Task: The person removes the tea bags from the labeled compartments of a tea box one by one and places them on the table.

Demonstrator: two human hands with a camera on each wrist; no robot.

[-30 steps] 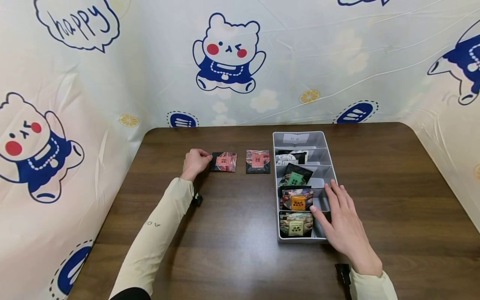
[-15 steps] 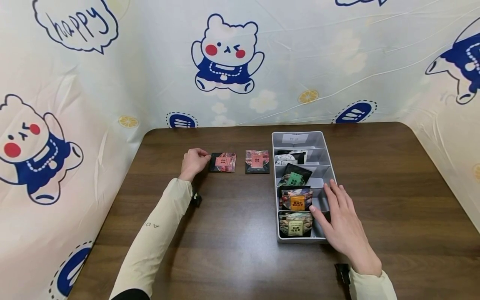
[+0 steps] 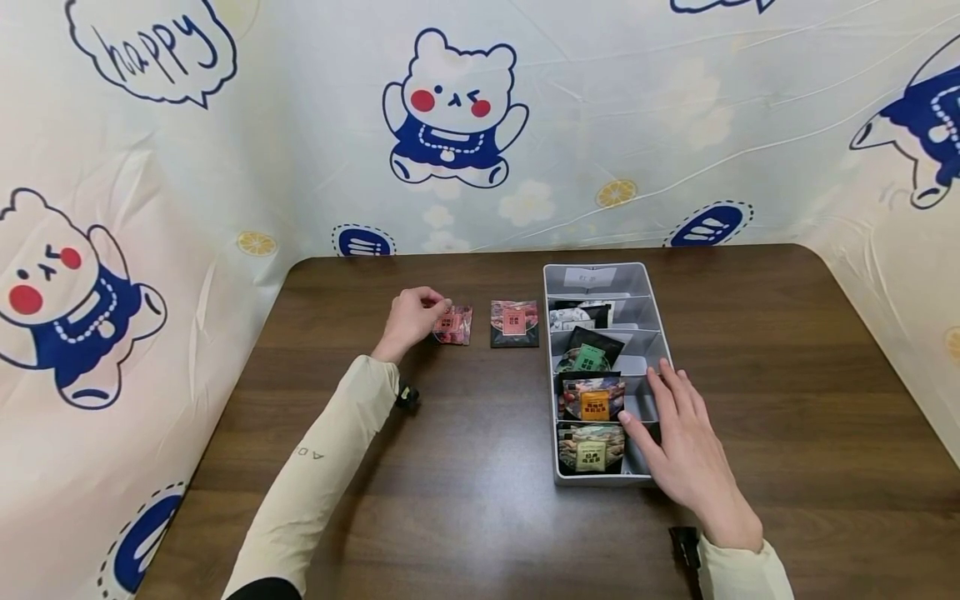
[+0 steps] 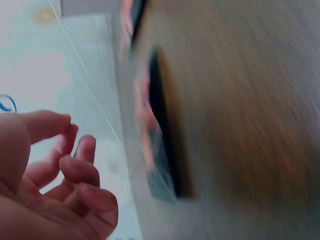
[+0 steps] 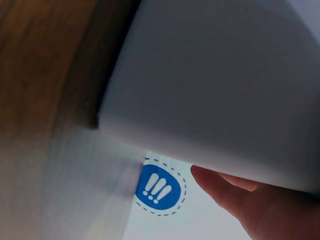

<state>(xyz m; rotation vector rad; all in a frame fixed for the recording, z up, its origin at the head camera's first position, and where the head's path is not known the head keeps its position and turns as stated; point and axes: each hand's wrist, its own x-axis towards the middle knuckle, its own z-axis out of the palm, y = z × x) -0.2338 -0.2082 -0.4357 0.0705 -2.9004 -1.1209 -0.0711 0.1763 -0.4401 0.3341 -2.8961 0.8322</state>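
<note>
My left hand (image 3: 410, 323) is above the left end of a red-labelled food sachet (image 3: 456, 327) on the wooden table. In the left wrist view its fingers (image 4: 82, 170) are loosely bent, apart from the blurred sachet (image 4: 148, 120), and hold nothing. A second red-labelled sachet (image 3: 514, 323) lies flat to the right. My right hand (image 3: 697, 458) rests on the right rim of a grey divided box (image 3: 600, 288) with fingers extended, thumb reaching over the near compartments. In the right wrist view fingertips (image 5: 220, 185) show at the box wall (image 5: 210, 90).
Inside the box are a black-and-white sachet (image 3: 581, 317), a green-labelled sachet (image 3: 590, 357), an orange-labelled sachet (image 3: 595, 404) and a pale-green-labelled sachet (image 3: 591, 454). A white label (image 3: 590, 277) marks its far end. A printed cloth (image 3: 585, 125) hangs behind the table.
My left hand has moved right from beside the left red-labelled sachet to over its left part, covering it in the head view. The sachets, the box and my right hand stay put.
</note>
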